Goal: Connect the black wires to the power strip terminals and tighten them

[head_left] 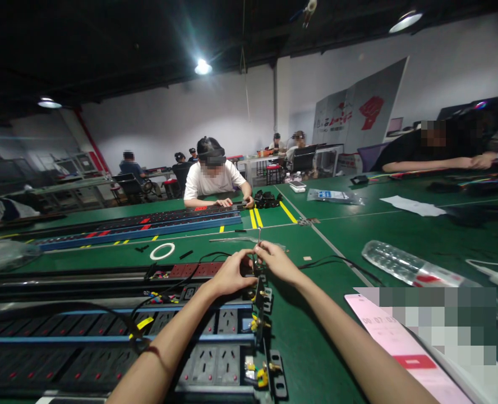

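My left hand (239,270) is at the end of the far socket strip with dark red outlets (196,269), its fingers curled round a small part there that is too small to make out. Fingers pinched, my right hand (274,260) meets it from the right, holding a thin upright metal rod (259,235). Nearer to me lie more black socket strips (207,362) with blue edges. Their right ends carry metal brackets (277,373) and yellow-green wires (261,375).
A white ring (162,251) and small black pieces lie beyond the strips. Across the green table (337,224), a person in white (213,180) handles another strip. Right of my arms are a clear plastic bag (417,268) and a pink sheet (400,342).
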The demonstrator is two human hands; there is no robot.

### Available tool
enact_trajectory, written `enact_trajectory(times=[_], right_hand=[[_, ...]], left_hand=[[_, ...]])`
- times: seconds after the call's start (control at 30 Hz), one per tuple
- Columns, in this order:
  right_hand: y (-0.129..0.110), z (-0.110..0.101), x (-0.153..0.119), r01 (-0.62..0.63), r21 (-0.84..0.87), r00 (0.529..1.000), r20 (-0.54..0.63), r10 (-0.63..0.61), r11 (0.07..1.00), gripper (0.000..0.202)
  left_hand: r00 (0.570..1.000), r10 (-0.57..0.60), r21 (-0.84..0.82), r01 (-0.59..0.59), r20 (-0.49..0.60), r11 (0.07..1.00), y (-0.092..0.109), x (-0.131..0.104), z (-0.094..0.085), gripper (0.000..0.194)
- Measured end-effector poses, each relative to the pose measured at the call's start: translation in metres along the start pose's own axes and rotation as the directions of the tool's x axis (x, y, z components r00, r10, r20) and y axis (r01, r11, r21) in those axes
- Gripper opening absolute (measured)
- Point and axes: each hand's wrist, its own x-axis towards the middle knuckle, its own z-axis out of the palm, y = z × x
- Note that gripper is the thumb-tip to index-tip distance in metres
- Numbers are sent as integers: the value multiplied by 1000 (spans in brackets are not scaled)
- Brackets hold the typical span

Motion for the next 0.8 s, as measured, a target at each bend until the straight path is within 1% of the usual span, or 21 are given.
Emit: enact_trajectory(times=[0.07,0.13,0.2,0.27,0.37,0.6,0.67,0.73,0.8], right_hand=[[10,2,2,-96,59,994,-44,99,994,28],[16,3,2,-235,101,969,-58,241,967,31],[18,5,-1,-360,171,928,-34,370,917,33],[16,7,-4,-423,264,899,3,438,867,30],[11,11,-8,-445,349,882,11,471,825,27],[6,18,-10,-481,374,850,-22,526,793,29],[8,20,-9,-487,346,848,-35,529,802,28],[12,22,-9,-479,275,853,-78,516,833,28],[15,21,-7,-448,198,871,-122,475,872,29]], left_hand=[[1000,-5,3,5,-4,1000,0,0,0,66],[1000,-10,8,10,-7,1000,-1,0,0,66],[1000,-7,9,7,-5,1000,-2,0,0,64],[1000,1,6,-1,0,1000,-3,0,1,63],[1000,7,6,-7,1,1000,-3,0,1,63],[1000,14,25,-14,11,1000,-1,0,0,63],[1000,7,29,-7,10,1000,0,0,0,62],[1000,0,24,0,9,1000,1,0,0,62],[1000,-7,21,7,8,1000,1,0,0,63]])
